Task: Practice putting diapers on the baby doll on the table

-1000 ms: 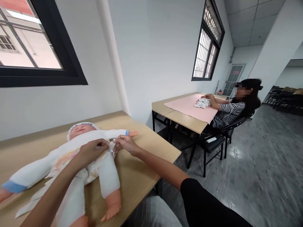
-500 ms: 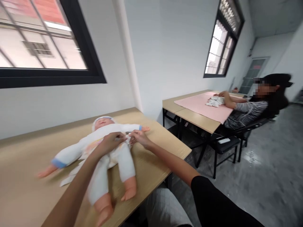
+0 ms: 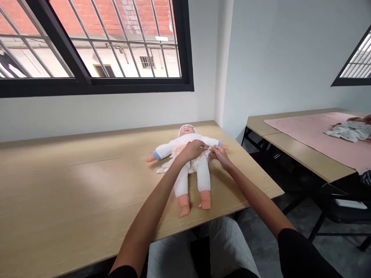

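Pinching white fabric (image 3: pixel 206 153) at hip of baby doll (image 3: pixel 203 174) with left hand (image 3: pixel 195 150) and right hand (image 3: pixel 219 155); could lose grip or drag doll askew through uneven pulling.

Surroundings, my findings
Ahead-left of me, a barred window (image 3: pixel 127 41); to my right, another bench (image 3: pixel 313 162) bearing a pink sheet (image 3: pixel 308 129) and crumpled patterned cloth (image 3: pixel 349 131); a white object (image 3: pixel 351 204) on a black chair (image 3: pixel 343 216).

Room left of doll (image 3: pixel 182 181), wall (image 3: pixel 162 110) behind
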A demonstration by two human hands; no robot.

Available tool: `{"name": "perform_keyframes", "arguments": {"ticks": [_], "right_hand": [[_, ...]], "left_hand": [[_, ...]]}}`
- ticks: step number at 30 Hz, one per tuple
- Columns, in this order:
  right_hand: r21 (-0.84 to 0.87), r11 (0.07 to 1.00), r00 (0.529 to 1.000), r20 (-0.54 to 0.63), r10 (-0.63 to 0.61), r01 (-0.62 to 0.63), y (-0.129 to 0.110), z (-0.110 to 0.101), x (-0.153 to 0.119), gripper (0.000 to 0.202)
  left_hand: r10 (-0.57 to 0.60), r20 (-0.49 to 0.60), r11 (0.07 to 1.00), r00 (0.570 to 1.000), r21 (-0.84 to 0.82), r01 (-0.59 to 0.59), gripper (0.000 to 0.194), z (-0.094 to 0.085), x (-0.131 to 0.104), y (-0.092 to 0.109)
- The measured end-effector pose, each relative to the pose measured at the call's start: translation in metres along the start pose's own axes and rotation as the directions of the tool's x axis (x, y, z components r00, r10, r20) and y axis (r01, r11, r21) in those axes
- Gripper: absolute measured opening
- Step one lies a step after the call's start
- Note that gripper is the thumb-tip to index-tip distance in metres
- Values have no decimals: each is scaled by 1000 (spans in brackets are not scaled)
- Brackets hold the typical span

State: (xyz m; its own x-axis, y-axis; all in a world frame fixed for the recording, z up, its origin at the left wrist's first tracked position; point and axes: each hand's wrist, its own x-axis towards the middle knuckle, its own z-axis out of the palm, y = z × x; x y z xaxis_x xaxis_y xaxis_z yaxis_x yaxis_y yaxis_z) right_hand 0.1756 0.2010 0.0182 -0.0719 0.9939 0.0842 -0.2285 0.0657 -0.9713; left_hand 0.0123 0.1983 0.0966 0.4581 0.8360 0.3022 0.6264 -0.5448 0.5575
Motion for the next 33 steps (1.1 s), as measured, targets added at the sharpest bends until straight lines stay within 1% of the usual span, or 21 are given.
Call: {"name": "perform_keyframes", "arguments": {"ticks": [3,4,6,8,12,15,18,20,22,25,30,33], "right_hand": [[5,1000,1000,-6,13,-13,-1,0,0,24],[14,1000,1000,-2,17,-17,-1,0,0,24],[48,999,1000,10,17,-17,-3,1,-1,24],[90,996,1000,18,5,-6,-4,1,-2,24],[157,987,999,2,-41,40,-5,1,-3,28],[182,981,998,14,-67,63,-4,1,-2,31],[190,979,996,21,-85,80,-2,1,-2,29],[197,976,995,23,-96,90,-2,1,-1,29],[194,977,996,23,-92,86,-2,1,-1,30],[182,980,996,25,-80,74,-2,1,-1,32],[175,981,996,11,-91,87,-1,1,-1,31],[183,980,996,-3,-84,83,-2,1,-2,28]], "left_hand": [[33,86,999,996,18,-34,12,-4,-1,2],[32,85,999,996,6,-33,9,-4,-1,0],[30,65,999,997,-39,-28,6,-2,1,-4],[28,37,997,999,-78,-25,9,2,4,-10],[42,18,990,999,-136,-39,14,7,8,-17],[58,8,984,998,-170,-56,14,7,9,-17],[67,-20,981,998,-183,-70,16,5,8,-14],[63,-20,980,998,-188,-66,16,5,8,-13],[52,-3,980,999,-190,-52,13,5,8,-12],[30,-8,983,1000,-183,-31,10,5,9,-13],[40,-13,972,999,-230,-42,14,5,9,-17],[46,-13,975,999,-219,-48,14,5,8,-17]]}}
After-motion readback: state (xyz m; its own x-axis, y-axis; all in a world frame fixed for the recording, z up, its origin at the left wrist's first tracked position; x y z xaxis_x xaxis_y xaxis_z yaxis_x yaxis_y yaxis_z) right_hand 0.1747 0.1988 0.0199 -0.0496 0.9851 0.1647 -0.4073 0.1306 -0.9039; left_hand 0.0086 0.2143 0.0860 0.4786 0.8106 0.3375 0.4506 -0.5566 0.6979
